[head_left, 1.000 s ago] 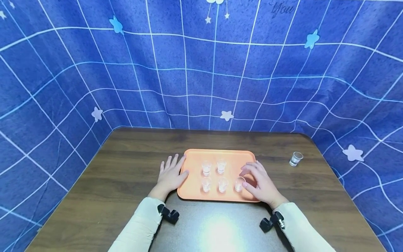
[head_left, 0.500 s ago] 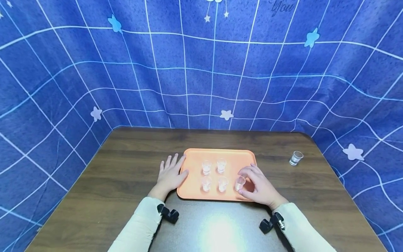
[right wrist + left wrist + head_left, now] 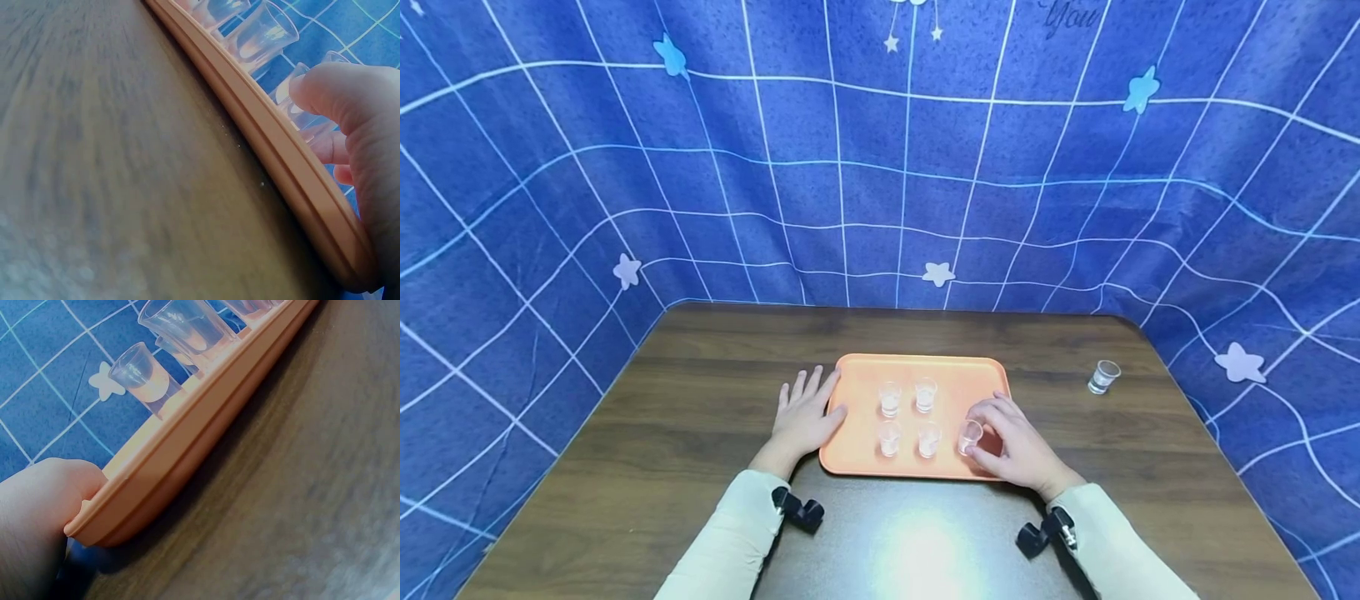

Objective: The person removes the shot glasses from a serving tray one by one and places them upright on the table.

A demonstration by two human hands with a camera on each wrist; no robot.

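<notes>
An orange tray (image 3: 955, 372) lies on the table, bearing several small clear shot glasses in two rows. My right hand (image 3: 1021, 446) reaches over the tray's right side and holds the front-row shot glass (image 3: 968, 433) at the right end between thumb and fingers. In the right wrist view my thumb (image 3: 322, 90) lies against that glass, and the other fingers are partly hidden behind the tray rim (image 3: 269, 131). My left hand (image 3: 807, 419) lies at the tray's left edge with fingers spread and the thumb over the rim; in the left wrist view, shot glasses (image 3: 147, 378) stand beyond it.
One more shot glass (image 3: 1103, 377) stands apart on the wooden table (image 3: 722, 367), right of the tray. A blue curtain (image 3: 880, 192) with white lines and stars hangs behind the table. Light glares off the table's front middle.
My right thumb has moved down and left to the near side of the front-right shot glass, and the fingers have come closer round it. The left hand and the tray stay put.
</notes>
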